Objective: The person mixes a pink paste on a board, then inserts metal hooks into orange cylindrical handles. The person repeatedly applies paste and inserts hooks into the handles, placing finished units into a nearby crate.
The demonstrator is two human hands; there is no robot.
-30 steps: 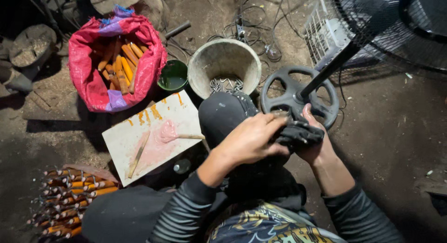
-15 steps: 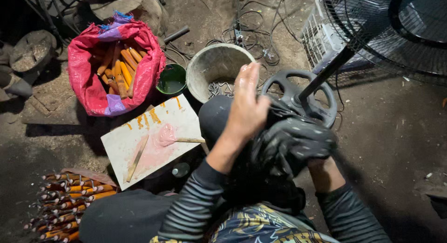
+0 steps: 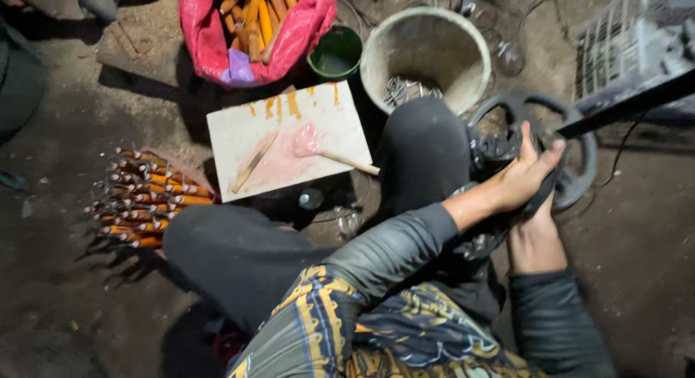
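My left hand (image 3: 531,174) reaches across my knee and grips the hub of a black spoked wheel (image 3: 579,177), thumb raised. My right hand (image 3: 536,240) sits just below it, back upward, its fingers hidden under my left wrist against a dark metal part (image 3: 479,242). A black bar (image 3: 630,103) runs from the wheel to the upper right. Both arms wear dark striped sleeves.
A white board (image 3: 333,117) smeared with pink paste, with a stick (image 3: 347,161) on it, lies left of my knee. Behind it stand a pale bucket (image 3: 427,52), a green bowl (image 3: 334,56) and a pink sack (image 3: 210,38) of orange sticks. A wired bundle of orange sticks (image 3: 145,197) lies left; a wire cage (image 3: 622,38) stands at the right.
My left hand, raised over the bucket half a second ago, has come down onto the wheel. The dark bundle once in both hands is out of sight. The view has moved closer.
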